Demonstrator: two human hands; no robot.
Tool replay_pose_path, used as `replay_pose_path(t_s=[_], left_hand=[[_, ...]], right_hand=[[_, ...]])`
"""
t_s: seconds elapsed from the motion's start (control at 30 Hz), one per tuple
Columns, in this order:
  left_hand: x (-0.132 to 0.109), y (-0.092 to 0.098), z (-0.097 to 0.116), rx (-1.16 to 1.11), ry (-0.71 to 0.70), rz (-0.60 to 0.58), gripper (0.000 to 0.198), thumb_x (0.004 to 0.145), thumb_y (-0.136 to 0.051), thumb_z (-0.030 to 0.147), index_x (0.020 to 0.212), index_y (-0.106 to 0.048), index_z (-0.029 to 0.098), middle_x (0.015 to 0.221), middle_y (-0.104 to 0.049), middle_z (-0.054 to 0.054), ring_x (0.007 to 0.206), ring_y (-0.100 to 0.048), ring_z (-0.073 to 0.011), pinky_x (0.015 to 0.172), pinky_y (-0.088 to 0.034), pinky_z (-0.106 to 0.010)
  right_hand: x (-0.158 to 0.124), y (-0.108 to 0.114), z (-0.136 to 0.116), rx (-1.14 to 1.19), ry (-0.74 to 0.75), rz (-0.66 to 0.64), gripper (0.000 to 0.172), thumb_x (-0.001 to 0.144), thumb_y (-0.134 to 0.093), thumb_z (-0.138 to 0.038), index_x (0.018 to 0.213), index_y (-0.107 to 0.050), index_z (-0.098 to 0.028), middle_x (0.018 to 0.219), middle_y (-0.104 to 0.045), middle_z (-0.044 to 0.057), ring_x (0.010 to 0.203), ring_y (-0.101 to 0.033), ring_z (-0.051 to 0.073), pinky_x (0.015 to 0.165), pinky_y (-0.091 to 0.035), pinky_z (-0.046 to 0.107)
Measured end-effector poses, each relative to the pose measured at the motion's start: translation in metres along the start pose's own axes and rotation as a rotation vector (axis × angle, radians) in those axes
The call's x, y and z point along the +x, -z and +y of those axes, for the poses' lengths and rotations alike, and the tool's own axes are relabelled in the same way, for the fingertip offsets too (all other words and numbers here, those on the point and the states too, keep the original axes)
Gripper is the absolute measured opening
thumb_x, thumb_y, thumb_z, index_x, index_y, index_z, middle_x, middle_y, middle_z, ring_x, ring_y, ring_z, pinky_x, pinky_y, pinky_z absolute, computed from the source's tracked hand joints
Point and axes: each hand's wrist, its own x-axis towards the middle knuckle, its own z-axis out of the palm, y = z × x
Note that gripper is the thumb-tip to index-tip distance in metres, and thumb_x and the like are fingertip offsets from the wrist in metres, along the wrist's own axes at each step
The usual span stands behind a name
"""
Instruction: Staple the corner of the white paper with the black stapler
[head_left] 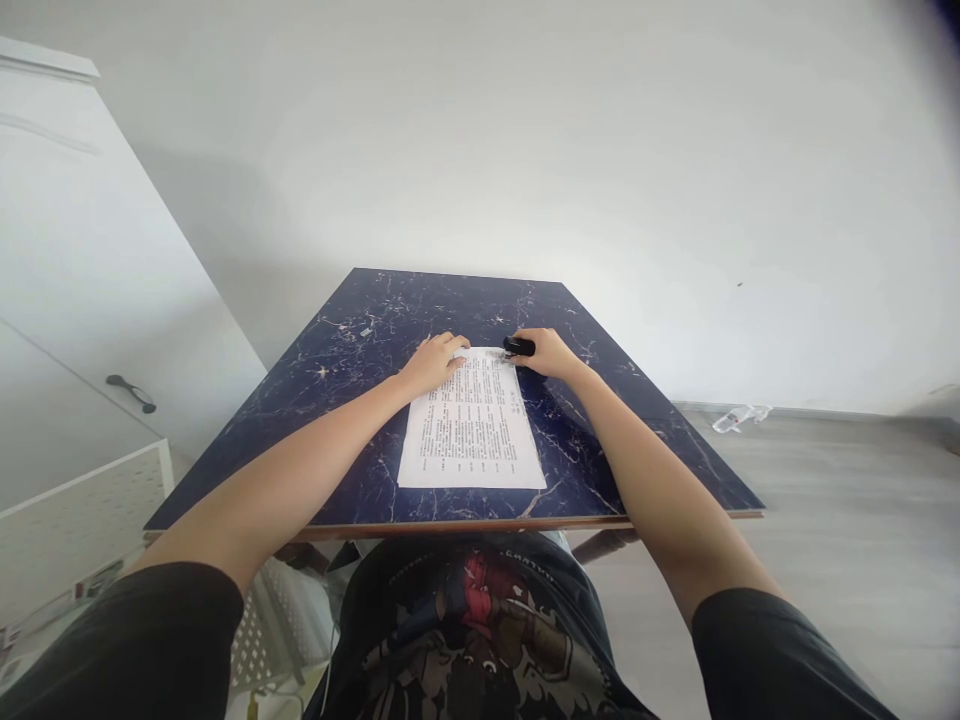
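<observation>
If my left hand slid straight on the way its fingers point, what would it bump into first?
Probably the small black stapler-like tool gripped in your right hand, just across the top edge of the white printed paper sheet, though depth is unclear.

White wall (525,120) filled the top, a cabinet (67,300) stood left, and the grey floor (862,520) at right held perhaps a bottle (739,418).
</observation>
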Motion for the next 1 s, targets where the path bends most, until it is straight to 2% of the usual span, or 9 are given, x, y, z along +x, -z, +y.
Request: replay_pose_path(t_s=[0.17,0.5,1.0], left_hand=[[0.000,-0.001,0.000,-0.004,-0.007,0.006,0.030,0.103,-0.049,0.028,0.132,-0.059,0.023,0.125,-0.063,-0.010,0.110,-0.062,-0.0286,0.104,-0.046,-0.053],[0.001,0.000,0.005,-0.037,0.015,0.018,0.027,0.103,-0.050,0.025,0.129,-0.059,0.024,0.125,-0.063,-0.009,0.111,-0.063,-0.0284,0.108,-0.044,-0.055],[0.001,-0.003,0.001,-0.037,0.015,0.021,0.026,0.104,-0.051,0.027,0.128,-0.060,0.024,0.125,-0.063,-0.009,0.112,-0.063,-0.0282,0.107,-0.044,-0.053]], right_hand=[[0.000,-0.001,-0.003,0.005,-0.009,0.000,0.033,0.077,-0.079,-0.030,0.109,-0.077,-0.021,0.104,-0.078,0.007,0.098,-0.071,0.030,0.089,-0.053,0.040],[0.003,-0.005,-0.012,-0.008,0.026,0.014,0.025,0.077,-0.076,-0.027,0.101,-0.076,-0.020,0.096,-0.077,0.007,0.089,-0.069,0.027,0.080,-0.050,0.035],[0.004,-0.008,-0.013,-0.016,0.059,0.011,0.028,0.079,-0.076,-0.031,0.104,-0.076,-0.018,0.100,-0.076,0.008,0.091,-0.067,0.026,0.081,-0.048,0.035]])
